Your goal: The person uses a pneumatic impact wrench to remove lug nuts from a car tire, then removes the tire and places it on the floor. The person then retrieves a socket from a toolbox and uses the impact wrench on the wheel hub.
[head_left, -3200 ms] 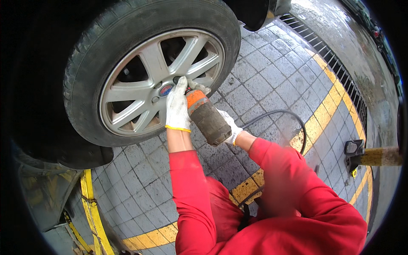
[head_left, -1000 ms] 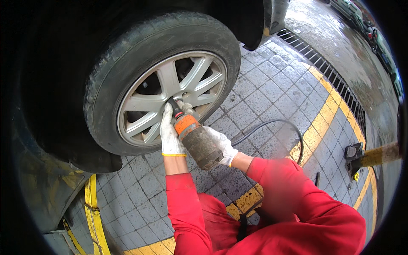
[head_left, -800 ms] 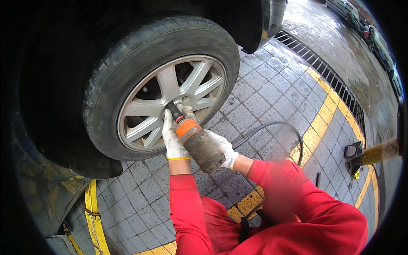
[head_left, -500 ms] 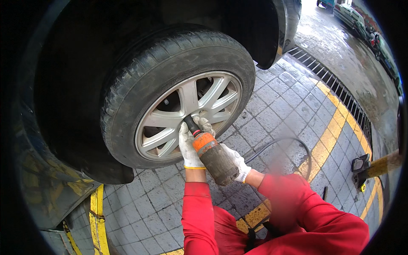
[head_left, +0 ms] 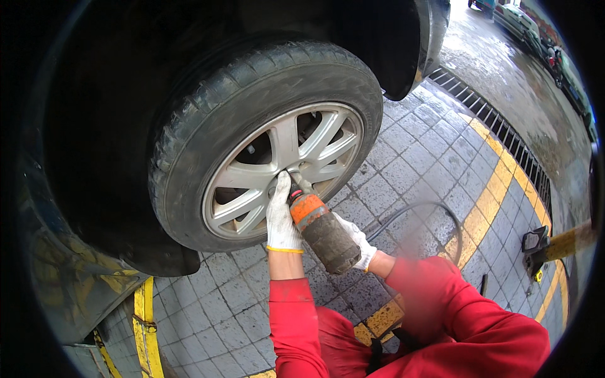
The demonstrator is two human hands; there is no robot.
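Nearby, a hose (head_left: 435,211) loops beside the impact wrench (head_left: 321,228).

A grimy dark impact wrench (head_left: 321,228) with an orange band near its nose pointed up-left, its socket set against the hub of a silver multi-spoke alloy wheel (head_left: 283,167) in a worn black tyre (head_left: 208,126).

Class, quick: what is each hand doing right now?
Left hand: steadies the impact wrench nose at the wheel hub.
Right hand: closed on the wrench.
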